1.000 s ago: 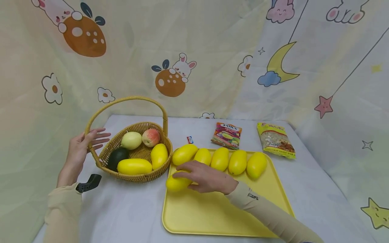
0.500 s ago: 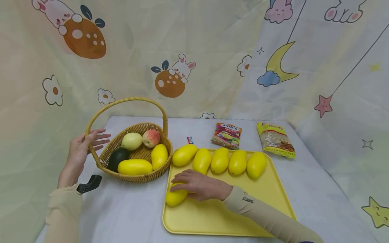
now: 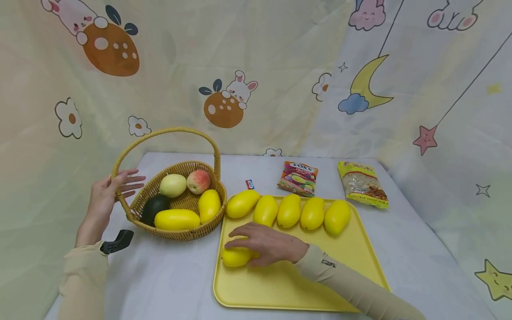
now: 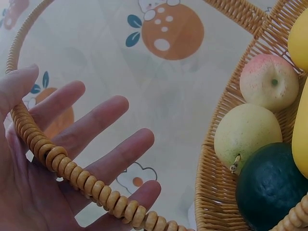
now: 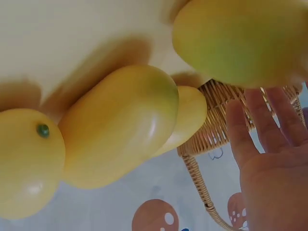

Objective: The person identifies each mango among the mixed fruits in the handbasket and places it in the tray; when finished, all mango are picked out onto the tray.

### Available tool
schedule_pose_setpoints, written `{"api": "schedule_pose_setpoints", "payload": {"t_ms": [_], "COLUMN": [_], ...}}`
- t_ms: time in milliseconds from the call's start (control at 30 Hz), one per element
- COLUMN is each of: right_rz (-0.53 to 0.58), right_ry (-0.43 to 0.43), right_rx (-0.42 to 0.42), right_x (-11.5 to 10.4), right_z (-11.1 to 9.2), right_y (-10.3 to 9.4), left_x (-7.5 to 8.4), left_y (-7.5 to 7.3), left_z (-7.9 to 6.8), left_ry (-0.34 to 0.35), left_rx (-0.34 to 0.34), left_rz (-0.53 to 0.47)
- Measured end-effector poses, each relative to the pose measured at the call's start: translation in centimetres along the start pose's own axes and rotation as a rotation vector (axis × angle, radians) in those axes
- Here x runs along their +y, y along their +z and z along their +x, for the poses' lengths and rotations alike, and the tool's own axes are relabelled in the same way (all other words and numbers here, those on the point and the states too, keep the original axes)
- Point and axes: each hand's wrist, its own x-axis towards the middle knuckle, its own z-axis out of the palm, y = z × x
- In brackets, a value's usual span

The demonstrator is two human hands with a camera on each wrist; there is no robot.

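A yellow mango [image 3: 235, 258] is grasped by the right hand [image 3: 269, 244], fingers over it and thumb beside it, towards nine o'clock within the yellow tray [image 3: 280, 289]; five more mangoes [image 3: 289, 211] are lined along the twelve o'clock edge. At nine o'clock on the wicker basket [image 3: 192, 234], its handle [image 4: 79, 178] is cradled by the left hand [image 3: 102, 200], fingers released and spread. Positioning of the gripped mango seems in hand; steady support before any release appears called for
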Motion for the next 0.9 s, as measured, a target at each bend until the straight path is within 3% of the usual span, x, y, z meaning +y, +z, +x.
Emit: {"api": "schedule_pose_setpoints", "payload": {"t_ms": [233,433,600,767,900], "right_rz": [0.013,0.049,0.049,0.067,0.089], "right_ry": [0.004,0.022,0.039,0.087,0.124], "right_rx": [0.033,0.06,0.081,0.115,0.084], "right_x": [0.3,0.7,1.3,2.2,2.6], "right_z": [0.4,2.0,4.5,7.9,10.4], "right_y": [-1.0,-2.5,-3.7,-4.7,-5.2], "left_x": [0.1,-0.1,-0.3,-0.3,-0.3], "left_y": [0.0,0.0,0.1,0.0,-0.1], "left_z": [-0.1,0.0,0.0,0.0,0.0], "left_ry": [-0.018,0.0,0.023,0.04,0.043], "left_rx": [0.009,0.005,0.008,-0.003,-0.011], "left_rz": [0.027,0.017,0.032,-0.015,-0.015]}}
